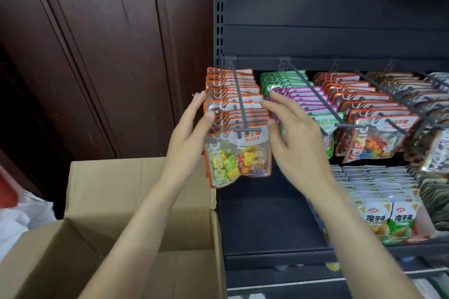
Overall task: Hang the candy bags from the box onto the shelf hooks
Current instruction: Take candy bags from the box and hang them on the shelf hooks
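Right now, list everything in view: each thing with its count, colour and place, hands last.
orange-edged candy bags: a full row, too many to count, clear with orange trim, on the leftmost hook
green and purple bags: a row, on the second hook
orange bags: a row, on the third hook
brown and white bags: rows, far right hooks
cardboard box: one, tan, open, lower left beside the shelf
shelf: one, black, right half of view
white packets: rows, lower shelf level
wooden panel: dark brown, left
left hand: open, fingers against the orange row's left side
right hand: open, fingers against its right side
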Tool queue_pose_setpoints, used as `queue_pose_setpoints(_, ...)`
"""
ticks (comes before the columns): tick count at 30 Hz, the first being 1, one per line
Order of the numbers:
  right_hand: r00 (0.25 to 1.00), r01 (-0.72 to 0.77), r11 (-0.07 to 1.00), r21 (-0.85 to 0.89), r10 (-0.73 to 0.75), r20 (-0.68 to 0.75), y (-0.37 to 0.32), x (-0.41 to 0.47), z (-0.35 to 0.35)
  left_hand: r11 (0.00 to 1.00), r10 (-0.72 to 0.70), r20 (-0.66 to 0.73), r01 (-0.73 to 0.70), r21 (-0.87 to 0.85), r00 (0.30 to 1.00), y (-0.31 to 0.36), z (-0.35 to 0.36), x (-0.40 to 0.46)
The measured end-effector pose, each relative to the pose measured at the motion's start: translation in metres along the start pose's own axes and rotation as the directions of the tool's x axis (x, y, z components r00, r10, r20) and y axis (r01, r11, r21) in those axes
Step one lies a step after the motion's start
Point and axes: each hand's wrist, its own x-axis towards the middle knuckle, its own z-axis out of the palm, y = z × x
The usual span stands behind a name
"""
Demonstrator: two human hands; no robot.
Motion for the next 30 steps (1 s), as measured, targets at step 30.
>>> queue_pose_setpoints(30, 0.886, 0.211, 0.882, -0.422, 0.010, 0.464, 0.011, 0.111, 0.003, 0.924, 0.070, 0.183, -0.132, 0.358, 0.981, -0.011, -0.019, 0.029)
